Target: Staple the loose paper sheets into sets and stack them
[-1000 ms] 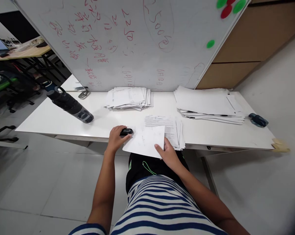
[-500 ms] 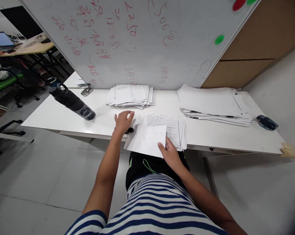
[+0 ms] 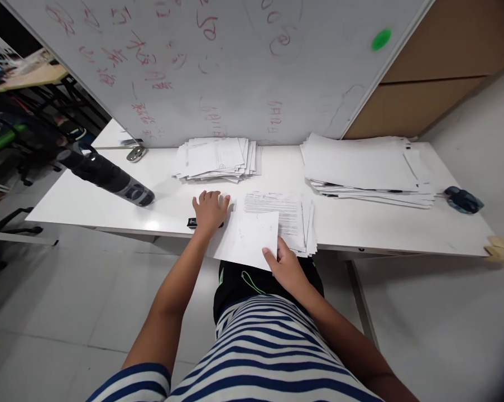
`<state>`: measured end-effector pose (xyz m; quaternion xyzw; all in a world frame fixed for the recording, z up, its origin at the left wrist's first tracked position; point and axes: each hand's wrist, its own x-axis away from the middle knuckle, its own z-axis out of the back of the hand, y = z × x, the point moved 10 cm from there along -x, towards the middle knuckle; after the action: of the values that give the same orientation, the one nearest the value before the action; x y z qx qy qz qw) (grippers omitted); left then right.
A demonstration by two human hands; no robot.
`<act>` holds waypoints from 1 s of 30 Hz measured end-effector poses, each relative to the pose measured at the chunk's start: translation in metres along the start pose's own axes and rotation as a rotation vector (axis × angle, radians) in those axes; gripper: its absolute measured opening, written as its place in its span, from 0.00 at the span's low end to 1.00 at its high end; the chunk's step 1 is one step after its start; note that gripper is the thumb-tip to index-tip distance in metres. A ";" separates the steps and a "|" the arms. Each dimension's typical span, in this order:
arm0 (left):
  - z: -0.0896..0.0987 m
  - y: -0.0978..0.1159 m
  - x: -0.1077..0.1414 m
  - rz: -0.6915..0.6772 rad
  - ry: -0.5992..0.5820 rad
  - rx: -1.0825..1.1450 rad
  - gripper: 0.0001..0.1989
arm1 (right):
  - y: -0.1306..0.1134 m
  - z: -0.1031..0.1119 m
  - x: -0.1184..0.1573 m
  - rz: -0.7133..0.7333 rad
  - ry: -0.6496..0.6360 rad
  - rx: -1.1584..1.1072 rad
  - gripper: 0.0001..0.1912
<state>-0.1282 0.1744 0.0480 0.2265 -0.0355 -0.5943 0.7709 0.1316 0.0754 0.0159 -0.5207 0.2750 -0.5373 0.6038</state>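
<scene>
My left hand [image 3: 210, 212] is over the desk near its front edge, fingers apart and palm down. Partly covered by that hand is a small black object [image 3: 192, 223], perhaps a stapler; whether the hand touches it I cannot tell. My right hand [image 3: 288, 267] pinches the right edge of a white paper sheet [image 3: 255, 237], thumb on top. That sheet juts over the desk edge and overlaps a small stack of printed papers [image 3: 291, 215].
A dark bottle [image 3: 109, 178] stands on the left of the white desk [image 3: 80, 206], near a computer mouse [image 3: 136, 153]. Paper stacks [image 3: 214, 159] [image 3: 360, 164] lie along the whiteboard [image 3: 243, 72]. A dark blue object [image 3: 463, 200] lies at right.
My view has shifted slightly. My left hand's fingers are spread more over the black object, whose left end now shows. My right hand still holds the sheet.
</scene>
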 end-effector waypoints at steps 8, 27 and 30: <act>0.078 -0.018 0.051 -0.091 0.528 0.379 0.22 | -0.008 0.006 -0.007 0.039 0.001 0.147 0.17; 0.016 -0.042 0.057 -0.071 0.273 -0.211 0.19 | 0.021 0.084 0.005 -0.083 0.053 -0.351 0.24; 0.014 -0.043 0.057 -0.058 0.257 -0.203 0.19 | 0.032 0.077 0.003 -0.109 0.051 -0.386 0.26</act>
<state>-0.1549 0.1087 0.0313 0.2225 0.1303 -0.5831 0.7704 0.2129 0.0940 0.0103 -0.6271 0.3594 -0.5195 0.4557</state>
